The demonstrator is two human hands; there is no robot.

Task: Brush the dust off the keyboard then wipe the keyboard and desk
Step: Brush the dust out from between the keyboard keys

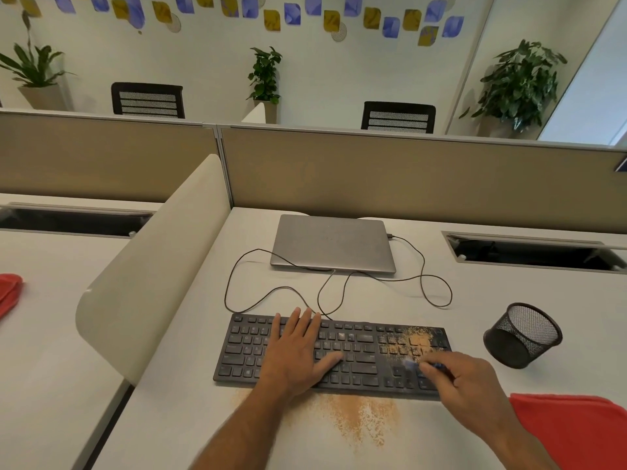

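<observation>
The right hand (468, 385) curls its fingers around a small blue brush (422, 365), which is blurred, its pale tip over the number pad at the right end of the black keyboard (356, 354). The left hand (298, 351) lies flat with straight fingers spread over the middle keys, pressing on the keyboard. Tan dust (412, 340) covers the number pad keys just beyond the brush, and a wider patch of the same dust (359, 418) lies on the white desk (190, 351) just in front of the keyboard's near edge (between the two forearms). A red cloth (573, 432) lies on the desk at the right, beside the right wrist. A black mesh cup (522, 335) sits tilted on the desk to the right of the keyboard. Behind the keyboard, its thin cable (437, 293) loops across the desk toward a closed grey laptop (332, 244). A second red cloth (8, 293) shows on the neighbouring desk at far left.
</observation>
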